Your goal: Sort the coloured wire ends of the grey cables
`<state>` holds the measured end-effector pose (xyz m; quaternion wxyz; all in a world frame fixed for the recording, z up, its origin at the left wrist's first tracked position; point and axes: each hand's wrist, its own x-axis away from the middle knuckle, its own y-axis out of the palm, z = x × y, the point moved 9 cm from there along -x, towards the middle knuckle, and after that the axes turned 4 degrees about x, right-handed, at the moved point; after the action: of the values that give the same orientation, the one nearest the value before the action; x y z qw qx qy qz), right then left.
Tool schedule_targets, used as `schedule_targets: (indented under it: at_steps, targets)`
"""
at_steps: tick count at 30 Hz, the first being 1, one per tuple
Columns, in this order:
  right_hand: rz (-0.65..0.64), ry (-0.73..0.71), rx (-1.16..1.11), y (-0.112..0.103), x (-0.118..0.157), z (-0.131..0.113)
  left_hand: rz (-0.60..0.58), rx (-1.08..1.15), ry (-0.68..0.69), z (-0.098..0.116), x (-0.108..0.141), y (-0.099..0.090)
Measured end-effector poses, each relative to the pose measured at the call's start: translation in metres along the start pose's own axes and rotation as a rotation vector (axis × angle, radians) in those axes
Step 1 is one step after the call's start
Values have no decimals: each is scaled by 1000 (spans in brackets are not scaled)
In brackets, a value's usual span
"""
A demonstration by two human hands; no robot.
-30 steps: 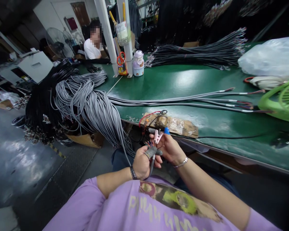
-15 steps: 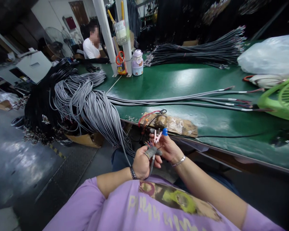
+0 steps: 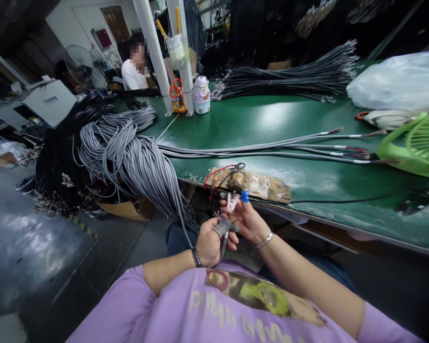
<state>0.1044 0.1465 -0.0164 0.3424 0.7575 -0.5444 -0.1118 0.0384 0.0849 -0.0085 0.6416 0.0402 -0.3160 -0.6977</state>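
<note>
My left hand (image 3: pixel 208 244) is closed around the end of a grey cable (image 3: pixel 224 245), with dark grey covers on its thumb and finger. Thin coloured wires (image 3: pixel 220 216) fan out of the cable's end above the thumb. Right beside it, my right hand (image 3: pixel 253 224) wears a blue cover (image 3: pixel 244 196) on the thumb. Between its fingers is a small pale-pink V-shaped piece (image 3: pixel 232 202), like a clip, close to the wire tips. Its exact kind is blurred. The right fingertips are partly hidden.
A worn wooden board (image 3: pixel 264 186) with red and black leads lies at the edge of the green table (image 3: pixel 264 121). Grey cables (image 3: pixel 128 152) hang over its left side. A green fan (image 3: pixel 418 145) and plastic bag (image 3: pixel 393 81) stand right. A person (image 3: pixel 132 74) sits behind.
The pale-pink piece has tilted slightly in my right hand and looks more blurred. My left hand keeps its hold on the cable. The whole view has shifted a little.
</note>
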Motion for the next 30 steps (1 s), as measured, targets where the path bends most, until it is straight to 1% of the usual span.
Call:
schedule_targets:
  at_steps: [3,7,9,11,14,17,20,22,23,26,28,30]
  targets:
    - [35,31,-68,-6,5,2,-13,-36,9,-1,1,-5]
    - [-75,83,-4,0,16,0,-2,-94,36,-1,2,-13]
    - [-113,116,103,2,23,-3,-14,-141,48,-1,1,-14]
    - [-133,131,257,3,29,-7,-31,-193,60,0,2,-13]
    - [-149,81,478,9,35,-17,-51,-263,64,0,2,-11]
    - [-200,75,625,19,39,-18,-126,-327,-11,-6,1,-5]
    - [-257,58,787,26,41,-16,-249,-385,-170,-19,1,0]
    - [-242,11,842,25,41,-18,-274,-402,-221,-21,2,-1]
    - [-221,-9,834,22,41,-20,-262,-395,-211,-18,1,-3]
    - [-100,-26,697,4,44,-24,-167,-309,-113,-4,-2,-10]
    - [-11,9,599,-11,48,-20,-97,-252,-70,3,-2,-15]
    - [35,40,562,-18,52,-13,-51,-225,-53,6,-1,-18]
